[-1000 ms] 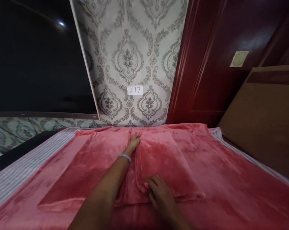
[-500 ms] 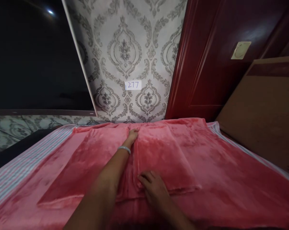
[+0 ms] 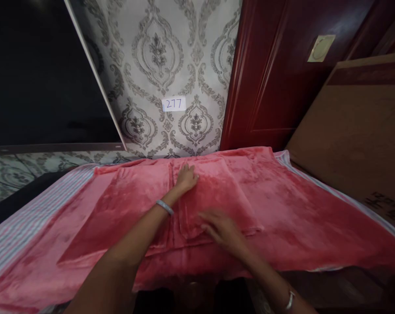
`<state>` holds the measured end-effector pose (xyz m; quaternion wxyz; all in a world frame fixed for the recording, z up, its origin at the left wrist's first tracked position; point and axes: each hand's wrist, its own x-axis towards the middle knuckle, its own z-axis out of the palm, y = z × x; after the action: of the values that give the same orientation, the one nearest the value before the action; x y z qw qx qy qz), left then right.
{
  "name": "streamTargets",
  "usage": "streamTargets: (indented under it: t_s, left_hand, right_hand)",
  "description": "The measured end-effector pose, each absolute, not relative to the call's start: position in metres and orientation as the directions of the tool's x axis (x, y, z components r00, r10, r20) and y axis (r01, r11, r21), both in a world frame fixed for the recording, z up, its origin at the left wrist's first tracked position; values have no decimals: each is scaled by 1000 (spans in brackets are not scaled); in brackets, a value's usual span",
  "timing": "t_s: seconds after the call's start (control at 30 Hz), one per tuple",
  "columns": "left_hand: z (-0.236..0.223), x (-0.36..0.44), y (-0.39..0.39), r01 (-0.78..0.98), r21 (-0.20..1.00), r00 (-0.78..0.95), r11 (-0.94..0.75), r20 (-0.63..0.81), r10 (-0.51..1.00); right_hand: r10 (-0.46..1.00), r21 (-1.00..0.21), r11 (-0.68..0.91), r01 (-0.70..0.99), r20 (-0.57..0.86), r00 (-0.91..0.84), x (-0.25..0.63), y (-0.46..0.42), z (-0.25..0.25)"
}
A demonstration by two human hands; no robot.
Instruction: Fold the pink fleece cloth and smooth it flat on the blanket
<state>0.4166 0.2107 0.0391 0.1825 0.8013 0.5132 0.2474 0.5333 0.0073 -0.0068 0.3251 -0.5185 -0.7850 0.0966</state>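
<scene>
A pink plush cloth lies folded flat, its left and right halves meeting at a seam down the middle. Beneath it spreads a larger pink plush cover. My left hand rests on the right half near the far end of the seam, fingers spread and nothing held. Nearer to me, my right hand hovers over or lightly touches the same half. Its fingers are stretched out, somewhat blurred, with the thumb apart. Bracelets circle both wrists.
A striped sheet shows at the cover's left edge. Behind stand a patterned wall with a paper label, a dark screen at left and a dark red panel. A cardboard box rises at right.
My left hand has let go of the cloth at the seam's far end and opened, lying slightly right. My right hand has lifted off the near edge and moved right and away. The view has shifted.
</scene>
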Motion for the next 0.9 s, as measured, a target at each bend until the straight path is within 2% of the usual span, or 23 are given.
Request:
streamTargets:
  t_s: [0.1, 0.17, 0.27, 0.37, 0.57, 0.63, 0.73, 0.8, 0.9]
  left_hand:
    - [26, 415, 167, 772, 321, 506, -549, 213, 836]
    - [8, 409, 139, 758, 191, 601, -624, 167, 781]
    - [-17, 397, 113, 727, 127, 668, -675, 101, 738]
    - [-27, 392, 107, 729, 117, 668, -674, 88, 739]
    - [-25, 392, 110, 725, 164, 665, -669, 88, 742]
    - [-21, 390, 114, 710, 239, 660, -663, 104, 744]
    - [-8, 386, 133, 661, 407, 605, -630, 207, 769]
    - [6, 384, 158, 660, 514, 490, -548, 257, 833]
    - [24, 385, 208, 701, 602, 312, -382, 223, 924]
  right_hand:
    - [894, -356, 219, 908, 446, -41, 575, 20, -11]
    - [925, -245, 74, 967, 379, 25, 598, 26, -26]
    - [973, -144, -4, 990, 230, 38, 613, 28, -55]
    - [982, -124, -16, 992, 184, 38, 612, 25, -70]
    - [986, -191, -10, 981, 159, 41, 614, 27, -62]
    - [987, -257, 28, 966, 161, 14, 624, 33, -57]
    - [966, -360, 62, 931, 255, 35, 642, 51, -47]
    - [943, -405, 64, 912, 323, 78, 651, 71, -39]
    - [930, -432, 47, 901, 347, 118, 653, 113, -22]
